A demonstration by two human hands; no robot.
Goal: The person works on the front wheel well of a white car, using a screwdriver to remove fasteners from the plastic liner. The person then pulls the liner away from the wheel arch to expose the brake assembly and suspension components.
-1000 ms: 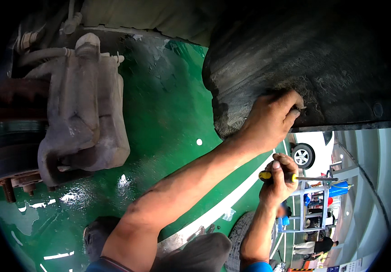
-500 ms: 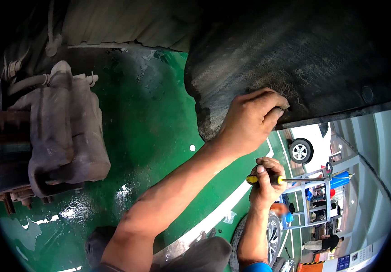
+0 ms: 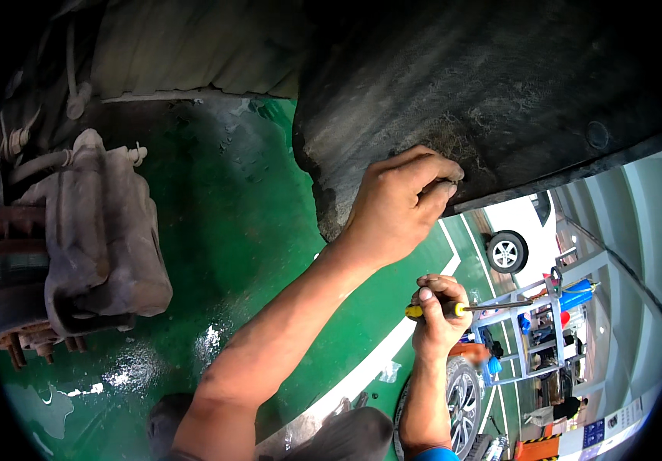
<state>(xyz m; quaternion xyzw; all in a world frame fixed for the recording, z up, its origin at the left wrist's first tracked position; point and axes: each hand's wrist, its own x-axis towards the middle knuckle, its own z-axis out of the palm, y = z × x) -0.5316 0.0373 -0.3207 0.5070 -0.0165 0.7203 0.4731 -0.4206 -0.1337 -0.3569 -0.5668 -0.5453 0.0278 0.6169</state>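
My left hand (image 3: 394, 206) reaches up to a dark, dirty wheel-arch liner (image 3: 530, 92), close above its lower edge. Its thumb and fingers are pinched together against the surface, and whatever lies between the fingertips is hidden. Lower and to the right, my right hand (image 3: 441, 326) is closed around the black-and-yellow handle of a screwdriver (image 3: 500, 305). The metal shaft points to the right, apart from the liner. A round fastener (image 3: 597, 134) sits in the liner to the right of my left hand.
At left hang a brake caliper (image 3: 108, 238) and a rusty disc hub with studs (image 3: 19, 323). A removed wheel (image 3: 461, 403) lies on the green floor (image 3: 223, 200) beside my right forearm. Behind are a metal-frame cart (image 3: 519, 330), a white car (image 3: 523, 223) and another person (image 3: 557, 413).
The whole view has shifted slightly, so the liner and both hands appear further left. My left hand keeps its pinch at the liner, and my right hand still grips the screwdriver.
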